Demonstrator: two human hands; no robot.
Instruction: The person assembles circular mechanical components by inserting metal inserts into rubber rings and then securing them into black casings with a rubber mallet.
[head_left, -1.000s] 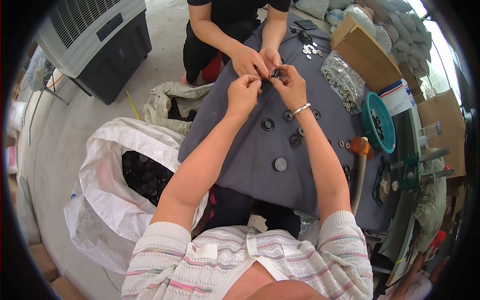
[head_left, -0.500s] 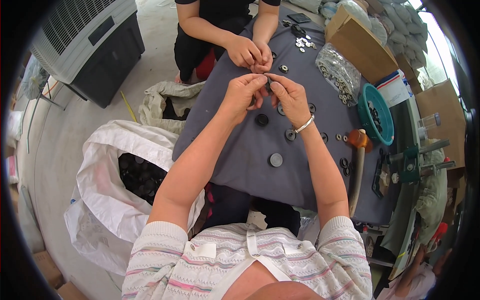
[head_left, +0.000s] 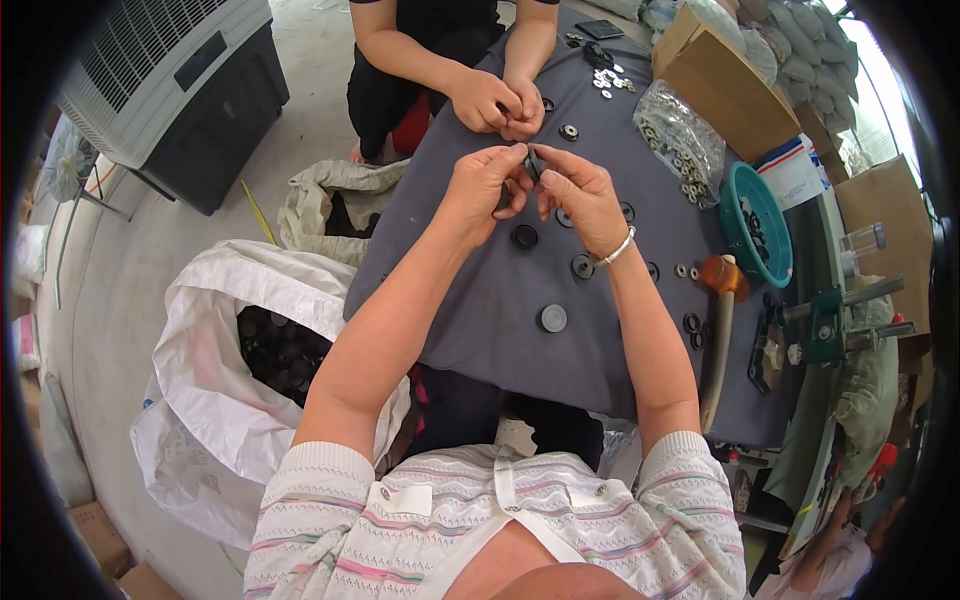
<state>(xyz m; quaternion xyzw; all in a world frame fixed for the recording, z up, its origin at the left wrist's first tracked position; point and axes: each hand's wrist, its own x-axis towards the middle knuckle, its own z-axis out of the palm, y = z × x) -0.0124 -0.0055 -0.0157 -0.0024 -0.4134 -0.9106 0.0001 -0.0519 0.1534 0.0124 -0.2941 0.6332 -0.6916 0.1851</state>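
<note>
Between my two hands, over the grey cloth-covered table (head_left: 470, 310), is a small black round part (head_left: 533, 164), seen nearly edge-on. My left hand (head_left: 487, 185) pinches one side of it, fingers curled. From the other side, the thumb and fingers of my right hand (head_left: 583, 192) grip it too; a bracelet circles that wrist. Just below my hands lie a black round cap (head_left: 524, 236) and a black wheel-like disc (head_left: 583, 266). Closer to me rests a grey-topped round piece (head_left: 552, 318). More discs are partly hidden by my right hand.
Across the table a person's hands (head_left: 500, 105) are held together. At right are a teal basin (head_left: 750, 222) of dark parts, a bag of metal rings (head_left: 680, 140), a mallet (head_left: 718, 290) and a green clamp-like tool (head_left: 824, 328). A white sack (head_left: 215, 310) of black caps stands left.
The black part between my fingers has turned and shows more of its edge. My right hand has shifted slightly. The other person's hands stay nearly still.
</note>
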